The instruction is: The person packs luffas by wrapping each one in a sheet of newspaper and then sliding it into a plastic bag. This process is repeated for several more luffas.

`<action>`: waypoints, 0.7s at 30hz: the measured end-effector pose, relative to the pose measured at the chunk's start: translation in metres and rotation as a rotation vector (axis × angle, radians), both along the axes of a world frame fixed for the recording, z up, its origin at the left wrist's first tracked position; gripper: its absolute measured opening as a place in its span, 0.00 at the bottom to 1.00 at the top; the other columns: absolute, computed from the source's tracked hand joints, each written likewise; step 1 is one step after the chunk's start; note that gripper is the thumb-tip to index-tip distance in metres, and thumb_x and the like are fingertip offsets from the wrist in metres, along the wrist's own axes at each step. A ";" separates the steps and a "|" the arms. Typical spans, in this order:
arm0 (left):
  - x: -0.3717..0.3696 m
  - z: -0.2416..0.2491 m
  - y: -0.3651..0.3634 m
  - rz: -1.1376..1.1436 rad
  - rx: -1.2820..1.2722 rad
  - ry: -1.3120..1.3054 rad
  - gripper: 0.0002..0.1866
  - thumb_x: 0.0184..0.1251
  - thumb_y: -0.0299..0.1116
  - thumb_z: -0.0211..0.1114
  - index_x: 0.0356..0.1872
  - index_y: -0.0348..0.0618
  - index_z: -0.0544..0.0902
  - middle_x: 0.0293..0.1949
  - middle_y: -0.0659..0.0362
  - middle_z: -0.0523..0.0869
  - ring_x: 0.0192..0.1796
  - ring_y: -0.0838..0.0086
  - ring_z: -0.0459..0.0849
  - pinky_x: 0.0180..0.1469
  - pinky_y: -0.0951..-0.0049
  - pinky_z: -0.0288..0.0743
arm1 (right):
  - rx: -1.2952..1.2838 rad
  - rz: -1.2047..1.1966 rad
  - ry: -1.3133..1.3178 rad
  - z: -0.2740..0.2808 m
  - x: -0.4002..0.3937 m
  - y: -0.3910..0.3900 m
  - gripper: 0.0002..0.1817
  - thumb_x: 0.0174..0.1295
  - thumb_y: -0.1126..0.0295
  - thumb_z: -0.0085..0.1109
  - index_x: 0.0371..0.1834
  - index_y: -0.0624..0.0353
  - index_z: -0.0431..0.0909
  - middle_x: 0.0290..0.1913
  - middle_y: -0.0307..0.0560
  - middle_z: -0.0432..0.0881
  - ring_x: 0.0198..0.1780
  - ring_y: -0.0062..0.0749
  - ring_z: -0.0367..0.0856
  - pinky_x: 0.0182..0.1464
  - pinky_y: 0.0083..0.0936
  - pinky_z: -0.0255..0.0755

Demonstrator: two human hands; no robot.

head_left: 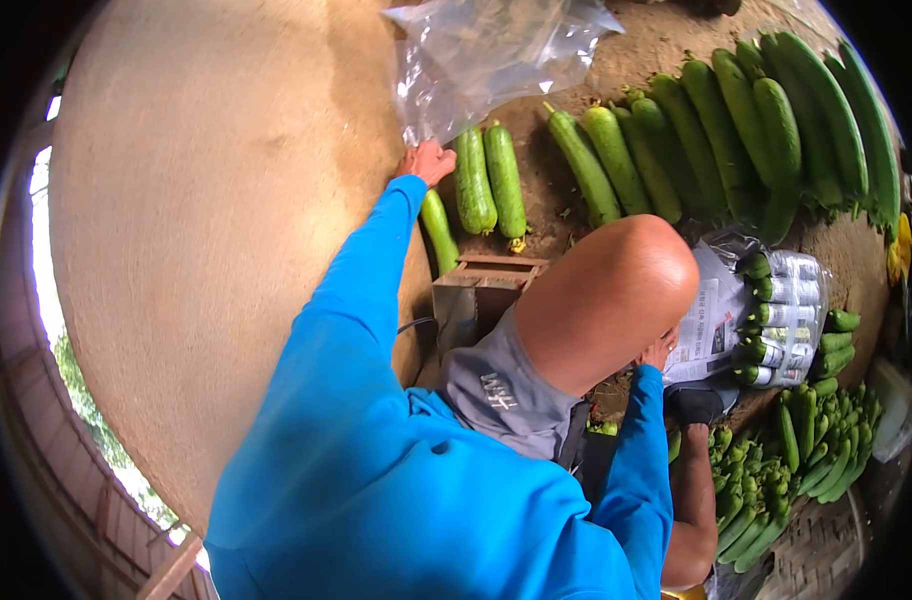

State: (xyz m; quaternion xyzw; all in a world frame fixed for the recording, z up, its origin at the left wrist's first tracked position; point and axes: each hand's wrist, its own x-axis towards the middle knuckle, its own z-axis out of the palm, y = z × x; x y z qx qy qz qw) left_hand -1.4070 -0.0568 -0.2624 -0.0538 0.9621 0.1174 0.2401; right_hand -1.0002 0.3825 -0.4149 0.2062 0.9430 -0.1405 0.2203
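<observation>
My left hand [429,163], in a blue sleeve, has its fingers curled at the lower corner of a clear plastic bag [486,60], over the top end of a green gourd [439,232]. Two more gourds [490,182] lie just to its right. My right hand [660,350] is beside my bent knee, at the edge of a newspaper sheet [709,318]; its fingers are partly hidden by the leg. Next to the sheet, a clear bag [798,318] holds several green vegetables wrapped in newspaper.
A long row of large gourds [711,135] spans the upper right. Piles of smaller green vegetables [751,480] lie at the lower right. A wooden-topped box [488,275] stands beside my thigh. Bare ground [206,250] stretches across the left.
</observation>
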 end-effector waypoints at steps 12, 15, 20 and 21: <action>0.049 -0.022 -0.048 -0.264 -0.085 -0.071 0.27 0.62 0.50 0.60 0.54 0.38 0.77 0.43 0.41 0.86 0.46 0.49 0.86 0.51 0.53 0.78 | 0.018 0.080 -0.029 -0.014 0.035 0.003 0.58 0.50 0.40 0.68 0.76 0.63 0.49 0.76 0.71 0.48 0.76 0.63 0.49 0.76 0.49 0.47; 0.053 0.010 -0.015 -0.154 -0.155 -0.280 0.40 0.57 0.56 0.60 0.64 0.35 0.67 0.55 0.31 0.79 0.59 0.39 0.78 0.62 0.49 0.71 | 0.012 0.090 -0.041 -0.012 0.038 0.007 0.57 0.50 0.41 0.68 0.76 0.63 0.50 0.76 0.71 0.48 0.76 0.62 0.49 0.76 0.49 0.48; 0.091 -0.014 -0.001 0.151 -0.125 -0.285 0.50 0.57 0.54 0.57 0.76 0.37 0.49 0.62 0.30 0.73 0.63 0.37 0.73 0.70 0.47 0.63 | 0.010 0.118 -0.056 -0.009 0.037 0.017 0.56 0.51 0.41 0.68 0.75 0.65 0.52 0.76 0.71 0.49 0.76 0.62 0.50 0.76 0.48 0.48; 0.100 -0.014 0.000 0.237 -0.071 -0.247 0.50 0.58 0.53 0.57 0.77 0.42 0.46 0.60 0.31 0.75 0.63 0.37 0.73 0.70 0.47 0.63 | 0.012 0.122 -0.061 -0.009 0.037 0.019 0.55 0.51 0.41 0.68 0.74 0.65 0.53 0.76 0.71 0.49 0.76 0.62 0.50 0.76 0.48 0.48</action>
